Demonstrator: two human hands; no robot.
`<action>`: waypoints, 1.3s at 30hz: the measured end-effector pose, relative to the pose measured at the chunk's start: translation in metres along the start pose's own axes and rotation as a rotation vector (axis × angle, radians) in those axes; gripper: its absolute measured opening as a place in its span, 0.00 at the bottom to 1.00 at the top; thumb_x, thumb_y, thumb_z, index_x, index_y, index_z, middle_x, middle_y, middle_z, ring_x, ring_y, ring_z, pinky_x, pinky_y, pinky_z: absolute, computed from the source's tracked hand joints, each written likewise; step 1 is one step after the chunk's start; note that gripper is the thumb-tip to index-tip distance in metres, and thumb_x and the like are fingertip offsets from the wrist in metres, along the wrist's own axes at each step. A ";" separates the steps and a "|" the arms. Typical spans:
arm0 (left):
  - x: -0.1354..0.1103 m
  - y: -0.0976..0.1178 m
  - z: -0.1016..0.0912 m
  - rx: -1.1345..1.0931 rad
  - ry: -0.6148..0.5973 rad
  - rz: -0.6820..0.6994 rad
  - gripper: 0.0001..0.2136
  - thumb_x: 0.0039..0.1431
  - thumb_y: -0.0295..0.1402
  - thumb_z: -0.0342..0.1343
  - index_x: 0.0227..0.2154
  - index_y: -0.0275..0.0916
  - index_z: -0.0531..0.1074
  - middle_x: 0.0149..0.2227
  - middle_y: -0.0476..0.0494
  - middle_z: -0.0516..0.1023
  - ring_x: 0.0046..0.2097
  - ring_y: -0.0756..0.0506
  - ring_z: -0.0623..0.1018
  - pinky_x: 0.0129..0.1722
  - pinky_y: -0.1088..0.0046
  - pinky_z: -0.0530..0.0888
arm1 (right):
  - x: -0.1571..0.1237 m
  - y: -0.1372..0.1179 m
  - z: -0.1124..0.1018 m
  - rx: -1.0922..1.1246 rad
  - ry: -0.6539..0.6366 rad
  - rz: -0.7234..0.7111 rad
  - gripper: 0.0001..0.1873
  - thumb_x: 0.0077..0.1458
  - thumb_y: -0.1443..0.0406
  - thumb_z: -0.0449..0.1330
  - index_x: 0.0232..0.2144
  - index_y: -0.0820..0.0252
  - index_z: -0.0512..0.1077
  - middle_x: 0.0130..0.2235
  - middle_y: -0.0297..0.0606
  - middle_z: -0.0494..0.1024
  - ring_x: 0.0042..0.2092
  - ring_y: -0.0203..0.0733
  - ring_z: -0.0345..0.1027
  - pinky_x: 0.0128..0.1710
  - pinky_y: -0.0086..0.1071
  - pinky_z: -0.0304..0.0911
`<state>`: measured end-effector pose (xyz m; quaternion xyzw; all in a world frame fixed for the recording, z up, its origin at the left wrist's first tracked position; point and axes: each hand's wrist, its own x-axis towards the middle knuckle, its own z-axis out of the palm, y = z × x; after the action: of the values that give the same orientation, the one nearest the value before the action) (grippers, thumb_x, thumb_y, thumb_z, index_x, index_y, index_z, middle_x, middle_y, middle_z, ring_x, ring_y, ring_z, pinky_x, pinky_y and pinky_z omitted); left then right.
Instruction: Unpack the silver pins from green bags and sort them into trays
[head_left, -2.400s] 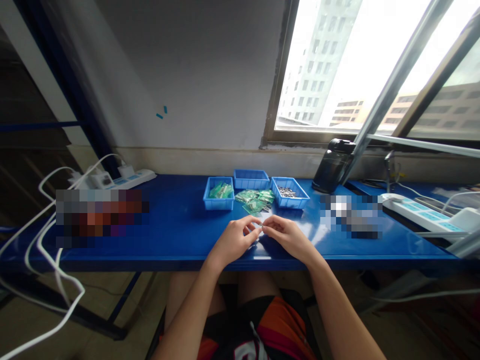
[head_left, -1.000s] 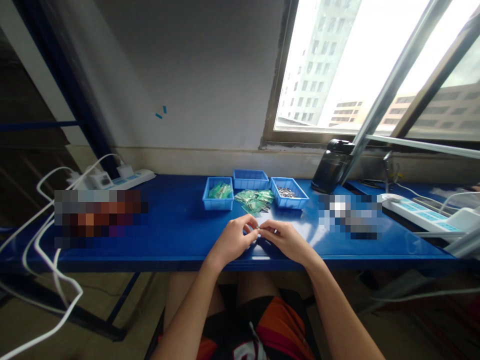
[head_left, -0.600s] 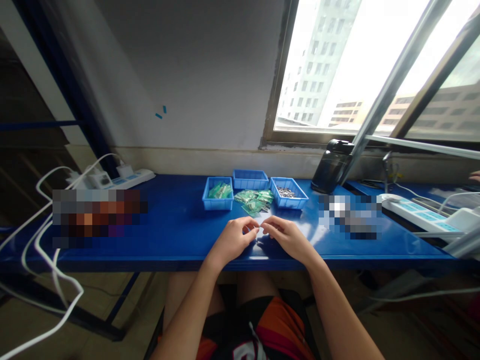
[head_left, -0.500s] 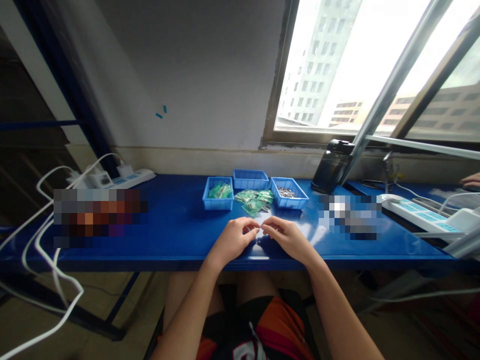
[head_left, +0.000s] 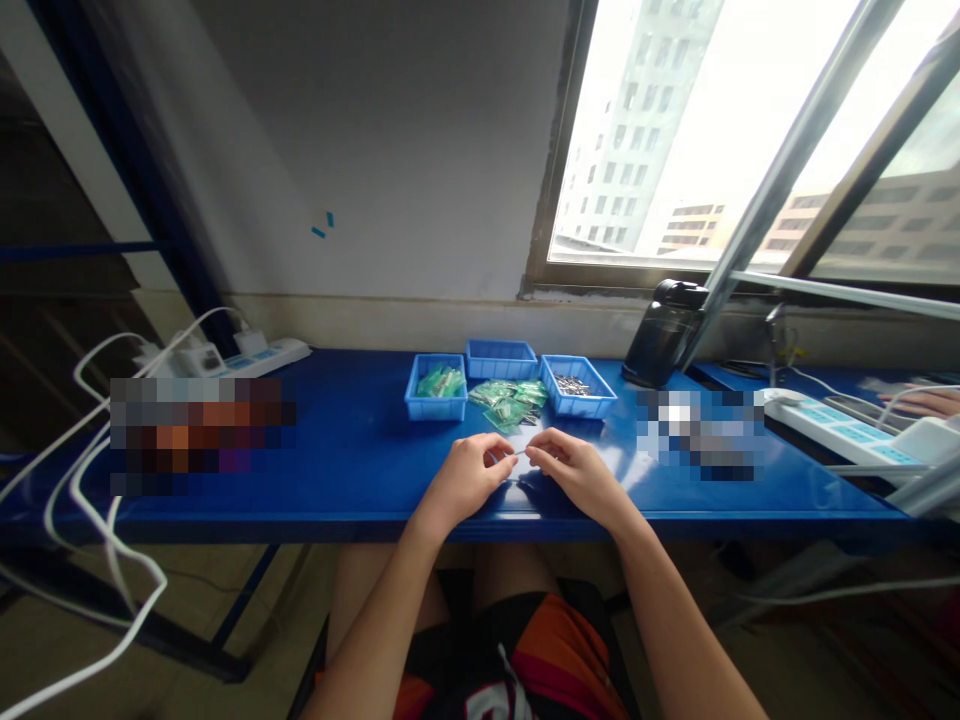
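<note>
Over the front part of the blue table, my left hand [head_left: 472,472] and my right hand [head_left: 571,470] face each other with fingertips pinched. A thin, short, metallic-looking pin [head_left: 523,452] spans the small gap between them, one end in each pinch. Its exact kind is too small to make out. Just beyond my hands lies a pile of small green plastic packets [head_left: 510,402], some with dark thin pieces in or beside them. A blue bin [head_left: 580,404] at its right holds many small metal parts. The left blue bin [head_left: 436,408] contains more green packets.
Behind the pile stands a third blue bin [head_left: 501,358]. A black bottle [head_left: 660,335] is near the window. Power strips [head_left: 840,428] with white cables lie at both sides. Blurred-out items sit left and right. Another person's hand [head_left: 926,400] shows at the right edge.
My fingertips have drawn slightly apart, and the thin pin now shows between them. The other person's hand at the right edge has moved lower and further into view.
</note>
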<state>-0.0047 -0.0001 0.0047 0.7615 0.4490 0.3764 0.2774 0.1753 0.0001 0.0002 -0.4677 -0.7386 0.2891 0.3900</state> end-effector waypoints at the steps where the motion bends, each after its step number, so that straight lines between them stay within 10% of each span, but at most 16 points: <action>1: 0.000 0.001 -0.001 0.001 -0.006 -0.001 0.10 0.55 0.35 0.51 0.30 0.37 0.75 0.30 0.46 0.78 0.32 0.48 0.74 0.33 0.74 0.68 | 0.000 0.000 0.000 0.002 0.002 0.003 0.12 0.56 0.58 0.53 0.32 0.60 0.71 0.29 0.36 0.76 0.32 0.39 0.69 0.33 0.30 0.62; 39: 0.002 0.004 -0.002 0.051 -0.041 0.009 0.10 0.56 0.34 0.48 0.30 0.37 0.74 0.28 0.46 0.77 0.31 0.47 0.74 0.31 0.75 0.67 | -0.002 0.001 0.001 0.041 -0.032 -0.029 0.12 0.55 0.57 0.55 0.34 0.59 0.70 0.28 0.34 0.74 0.31 0.38 0.68 0.30 0.29 0.63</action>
<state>-0.0036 -0.0003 0.0092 0.7777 0.4493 0.3505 0.2655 0.1761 -0.0016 -0.0018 -0.4442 -0.7453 0.3061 0.3918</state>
